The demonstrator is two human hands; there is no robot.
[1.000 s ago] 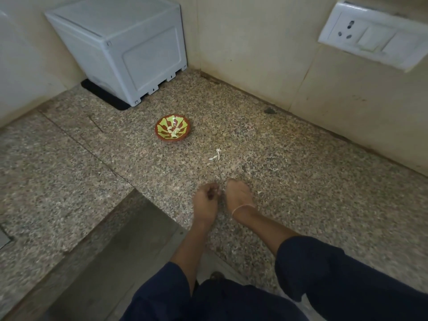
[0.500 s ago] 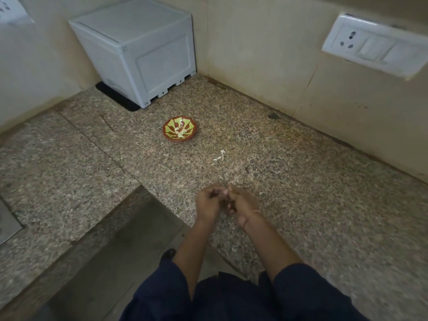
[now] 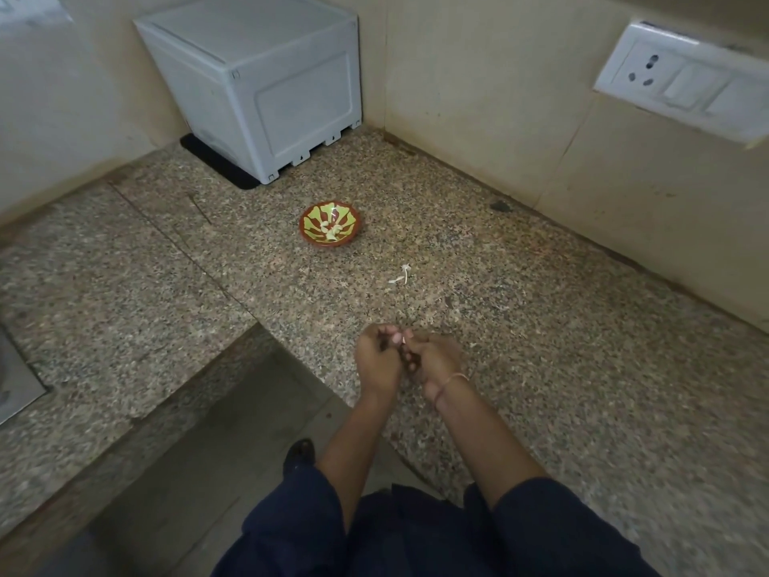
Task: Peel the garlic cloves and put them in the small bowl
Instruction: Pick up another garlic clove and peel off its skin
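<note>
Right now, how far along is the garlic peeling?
Done: several peeled cloves lie in the bowl, and a skin scrap lies on the counter. In hand: the left hand and right hand pinch one clove between them. Left: finish peeling it and drop it in the bowl; no other unpeeled cloves show.

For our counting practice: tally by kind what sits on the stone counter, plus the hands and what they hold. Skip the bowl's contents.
small bowl: 1
grey box: 1
black mat under the box: 1
peel scrap: 1
left hand and right hand: 2
garlic clove, pinched by both: 1
Total: 7
</note>
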